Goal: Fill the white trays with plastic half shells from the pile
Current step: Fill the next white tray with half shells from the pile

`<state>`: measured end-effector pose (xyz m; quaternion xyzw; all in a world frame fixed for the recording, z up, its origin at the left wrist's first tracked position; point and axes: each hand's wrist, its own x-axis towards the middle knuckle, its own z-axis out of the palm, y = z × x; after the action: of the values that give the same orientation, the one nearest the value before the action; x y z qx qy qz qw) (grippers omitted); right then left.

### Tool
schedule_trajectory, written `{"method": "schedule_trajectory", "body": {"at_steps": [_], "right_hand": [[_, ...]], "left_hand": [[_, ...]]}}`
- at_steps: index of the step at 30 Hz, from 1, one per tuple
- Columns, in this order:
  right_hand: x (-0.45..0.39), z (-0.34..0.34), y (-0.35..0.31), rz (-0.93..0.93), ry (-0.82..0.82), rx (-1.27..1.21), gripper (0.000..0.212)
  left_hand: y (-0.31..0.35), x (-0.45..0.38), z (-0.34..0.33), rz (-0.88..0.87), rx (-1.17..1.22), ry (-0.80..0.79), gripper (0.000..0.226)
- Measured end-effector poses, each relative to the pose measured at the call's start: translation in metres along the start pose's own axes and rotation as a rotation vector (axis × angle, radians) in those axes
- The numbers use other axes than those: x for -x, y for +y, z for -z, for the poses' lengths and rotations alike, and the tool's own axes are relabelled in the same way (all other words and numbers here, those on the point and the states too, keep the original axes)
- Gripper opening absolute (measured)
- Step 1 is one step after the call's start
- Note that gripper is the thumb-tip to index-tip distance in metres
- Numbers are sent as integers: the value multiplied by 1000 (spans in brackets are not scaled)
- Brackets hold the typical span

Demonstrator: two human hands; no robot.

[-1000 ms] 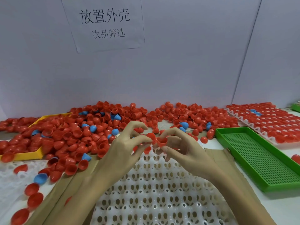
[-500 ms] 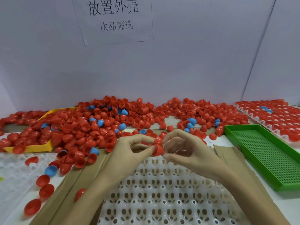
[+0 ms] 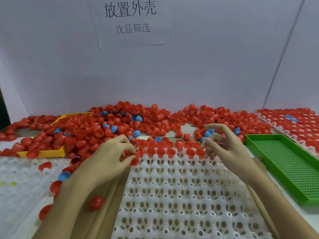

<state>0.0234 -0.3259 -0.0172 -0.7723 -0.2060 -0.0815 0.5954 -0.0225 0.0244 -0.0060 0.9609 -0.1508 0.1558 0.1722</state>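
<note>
A white tray (image 3: 181, 195) with rows of holed cups lies in front of me. Several red half shells (image 3: 160, 151) sit in its far row. My left hand (image 3: 108, 157) pinches a red half shell (image 3: 134, 160) over the tray's far left corner. My right hand (image 3: 226, 147) hovers over the far right end of that row with loosely curved, spread fingers, and I see nothing in it. Behind the tray, the pile (image 3: 120, 128) of red and a few blue half shells spreads along the wall.
A yellow tray (image 3: 43, 153) is half buried in the pile at the left. A green perforated tray (image 3: 284, 163) lies at the right, with a shell-filled white tray (image 3: 293, 121) behind it. Another white tray (image 3: 20, 187) and loose shells (image 3: 96, 202) lie at the left.
My hands were together at the tray's far middle, both on a red shell. They have parted: the left went left with a shell, the right went right with nothing in it.
</note>
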Motion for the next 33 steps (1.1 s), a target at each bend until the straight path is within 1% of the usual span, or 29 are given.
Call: {"method": "schedule_trajectory", "body": {"at_steps": [3,5,8,12,16,20,23,26,28,30,33], "right_hand": [[-1,2,4,-7,10,0,29],[-1,3,6,-8,9,0,29],[-2,4,8,-12,4,-6,28],[-3,8,13,-22,22,-21,25],[-7,18,22,-31,92,1,20],[-9,29,31,-19,229,123,22],[-11,26,34,22,256,396,20],[-22,15,30,105,177,662,18],[-38,4,23,118,58,777,20],[-58,-10,16,96,-69,856,25],[-92,-37,12,63,-202,902,30]], "left_hand": [[9,-1,-10,-32,-63,-100,19],[13,-2,-15,-25,-126,-132,24],[14,-1,-20,-11,-173,-146,26],[13,-1,-18,-4,-162,-139,28],[2,-3,-10,28,-140,-106,24],[-4,-4,-3,71,-112,-22,22],[-2,-4,-6,92,-114,-19,22],[-2,-3,-10,115,-133,-45,24],[-3,-3,-13,127,-155,-48,24],[-4,-3,-14,136,-178,-34,23],[-1,-4,-15,145,-195,4,25]]}}
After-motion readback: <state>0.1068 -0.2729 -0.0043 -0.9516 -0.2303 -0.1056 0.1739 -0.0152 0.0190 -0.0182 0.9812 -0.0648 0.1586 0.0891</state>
